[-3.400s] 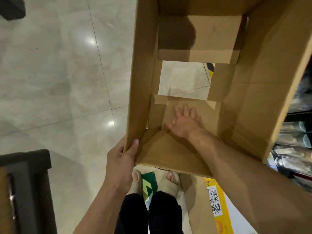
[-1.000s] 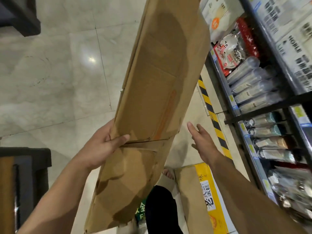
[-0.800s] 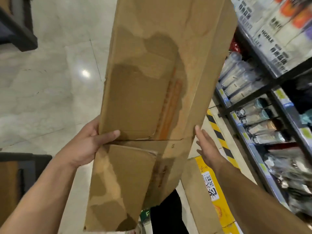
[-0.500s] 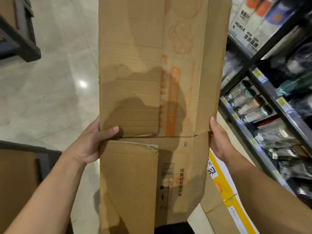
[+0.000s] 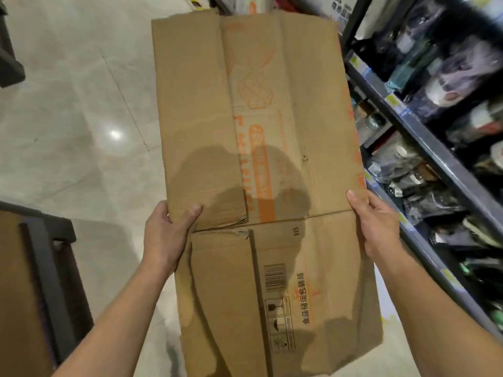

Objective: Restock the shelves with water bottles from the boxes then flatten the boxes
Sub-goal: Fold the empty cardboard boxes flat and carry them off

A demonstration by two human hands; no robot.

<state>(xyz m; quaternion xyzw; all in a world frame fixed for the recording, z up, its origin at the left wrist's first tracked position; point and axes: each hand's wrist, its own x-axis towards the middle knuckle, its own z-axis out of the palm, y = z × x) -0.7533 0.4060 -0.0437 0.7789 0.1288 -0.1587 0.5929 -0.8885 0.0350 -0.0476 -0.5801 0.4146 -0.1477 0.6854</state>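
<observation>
A brown cardboard box (image 5: 275,148) with faded orange print and a barcode is folded flat and held out in front of me, its broad face toward the camera. My left hand (image 5: 166,235) grips its left edge, thumb on the front face. My right hand (image 5: 377,221) grips the right edge at the same height, thumb over the front. The shelves (image 5: 424,148) at the right hold bottles and dark packets, blurred.
Pale glossy floor tiles (image 5: 76,118) spread at the left. A dark brown piece of furniture (image 5: 40,268) stands at the lower left. Another dark object (image 5: 9,66) sits at the left edge. The shelf unit runs close along the right side.
The box went from open, with my right hand pressing inside, to collapsed flat. My right hand came onto its right edge, and the sheet now faces me squarely.
</observation>
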